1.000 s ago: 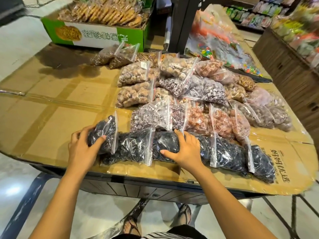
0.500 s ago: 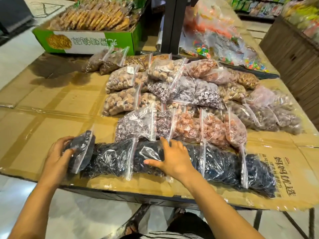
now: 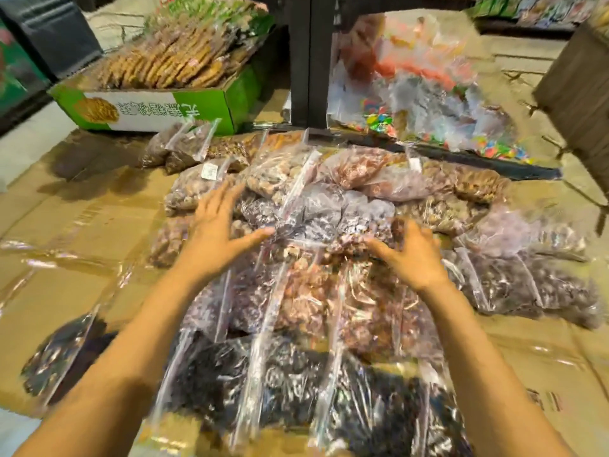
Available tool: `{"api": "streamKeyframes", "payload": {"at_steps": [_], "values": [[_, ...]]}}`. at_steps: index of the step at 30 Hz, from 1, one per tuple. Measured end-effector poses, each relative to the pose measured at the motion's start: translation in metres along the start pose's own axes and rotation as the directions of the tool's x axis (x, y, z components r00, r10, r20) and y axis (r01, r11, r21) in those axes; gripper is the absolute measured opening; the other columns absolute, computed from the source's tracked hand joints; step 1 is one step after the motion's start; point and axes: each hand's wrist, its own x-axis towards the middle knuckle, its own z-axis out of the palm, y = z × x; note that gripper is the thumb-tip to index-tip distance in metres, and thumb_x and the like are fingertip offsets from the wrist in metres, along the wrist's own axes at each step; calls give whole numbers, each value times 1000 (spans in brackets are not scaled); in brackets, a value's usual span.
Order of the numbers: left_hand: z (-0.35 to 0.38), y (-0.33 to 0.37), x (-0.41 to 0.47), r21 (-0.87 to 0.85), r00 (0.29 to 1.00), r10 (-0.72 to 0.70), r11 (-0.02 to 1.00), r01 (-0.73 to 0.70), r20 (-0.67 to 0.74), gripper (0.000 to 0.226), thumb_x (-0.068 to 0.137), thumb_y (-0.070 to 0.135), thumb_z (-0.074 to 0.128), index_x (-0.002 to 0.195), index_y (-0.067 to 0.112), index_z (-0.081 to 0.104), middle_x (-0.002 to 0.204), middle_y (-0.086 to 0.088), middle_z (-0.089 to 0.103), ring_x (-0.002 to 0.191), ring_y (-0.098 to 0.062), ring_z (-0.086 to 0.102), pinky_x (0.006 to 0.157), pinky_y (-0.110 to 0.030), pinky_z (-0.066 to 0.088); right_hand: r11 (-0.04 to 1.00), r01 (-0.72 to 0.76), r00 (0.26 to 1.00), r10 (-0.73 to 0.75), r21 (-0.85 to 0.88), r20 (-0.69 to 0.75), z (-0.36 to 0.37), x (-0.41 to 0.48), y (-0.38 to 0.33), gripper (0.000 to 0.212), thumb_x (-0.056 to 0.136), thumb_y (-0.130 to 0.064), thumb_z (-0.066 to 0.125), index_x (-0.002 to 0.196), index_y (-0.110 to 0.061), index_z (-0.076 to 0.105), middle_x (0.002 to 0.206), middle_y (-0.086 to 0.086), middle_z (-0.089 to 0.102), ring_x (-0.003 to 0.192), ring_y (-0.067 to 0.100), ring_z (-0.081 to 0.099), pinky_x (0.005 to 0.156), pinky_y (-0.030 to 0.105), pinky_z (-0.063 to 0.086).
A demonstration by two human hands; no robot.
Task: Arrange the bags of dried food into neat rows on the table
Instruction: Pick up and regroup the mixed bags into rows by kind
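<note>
Clear zip bags of dried food cover the cardboard-topped table. A row of black-fruit bags lies nearest me, with one more black bag apart at the left. Behind it runs a row of reddish-brown bags. Further back lies a looser pile with purple-grey bags and pale round-nut bags. My left hand is spread open, its thumb at the purple-grey bag's left edge. My right hand reaches palm down to that bag's right side, fingertips touching the plastic. The picture is motion-blurred.
A green carton of biscuits stands at the back left. A dark post rises behind the pile, with sacks of coloured sweets to its right. Dark brown bags lie at the right. A wooden counter borders the far right.
Both hands have left the front row of black bags and moved forward to the purple-grey bag in the middle pile. My view has moved closer over the table.
</note>
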Motion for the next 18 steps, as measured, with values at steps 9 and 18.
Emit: {"api": "streamKeyframes", "payload": {"at_steps": [9, 18], "values": [[27, 25, 108, -54, 1000, -23, 998, 21, -21, 98, 69, 81, 54, 149, 33, 25, 161, -3, 17, 147, -22, 14, 117, -49, 17, 977, 38, 998, -26, 211, -60, -21, 103, 7, 90, 72, -72, 58, 138, -18, 31, 138, 16, 45, 122, 36, 47, 98, 51, 44], [14, 22, 190, 268, 862, 152, 911, -312, 484, 127, 38, 102, 41, 144, 32, 36, 148, -6, 42, 137, -27, 35, 114, -45, 26, 944, -43, 993, 5, 327, 116, -32, 197, -56, 101, 55, -81, 63, 127, -10, 54, 128, 9, 59, 119, 28, 55, 96, 37, 46]]}}
